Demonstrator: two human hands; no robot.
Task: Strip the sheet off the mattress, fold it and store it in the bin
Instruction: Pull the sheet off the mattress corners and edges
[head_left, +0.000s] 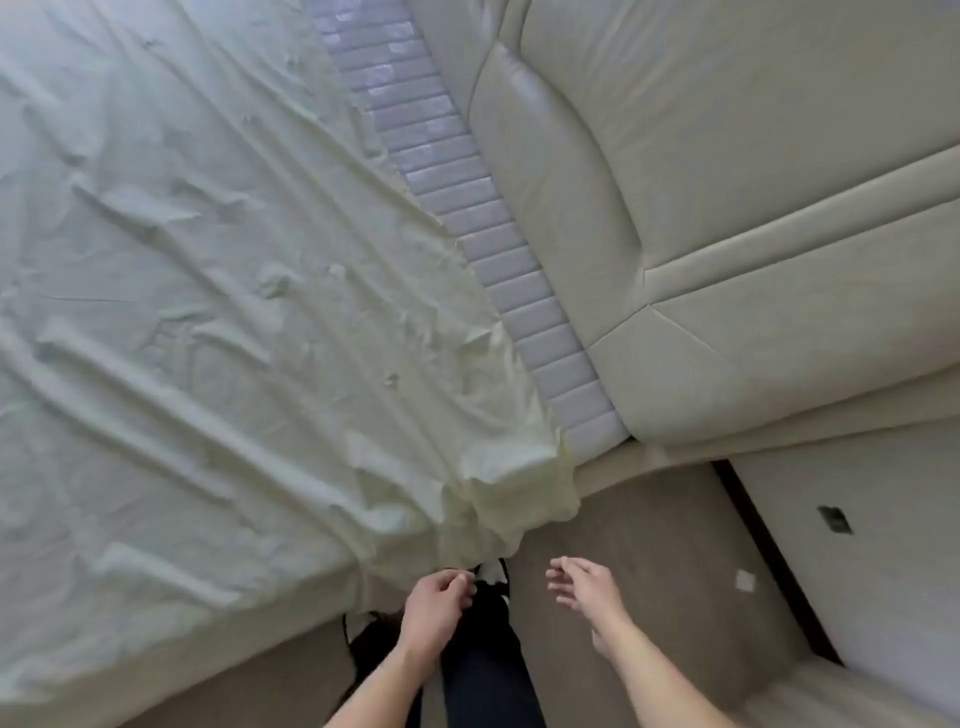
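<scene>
Sheet (208, 312) peeled from mattress (519, 291) near headboard (727, 208). Left hand (434, 605) fingers curled below its corner, grip unclear. Right hand (584, 582) fingers apart.

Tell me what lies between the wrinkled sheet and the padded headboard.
In the head view, a strip of bare quilted mattress lies between the sheet and the headboard; the sheet's edge is already pulled back from that side.

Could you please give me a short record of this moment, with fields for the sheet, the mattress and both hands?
sheet: wrinkled, covers most of the bed, corner pulled loose and hanging
mattress: bare quilted strip shows beside the headboard
left hand: fingers curled, at the hanging corner; grip unclear
right hand: open, holds nothing, over the floor
</scene>
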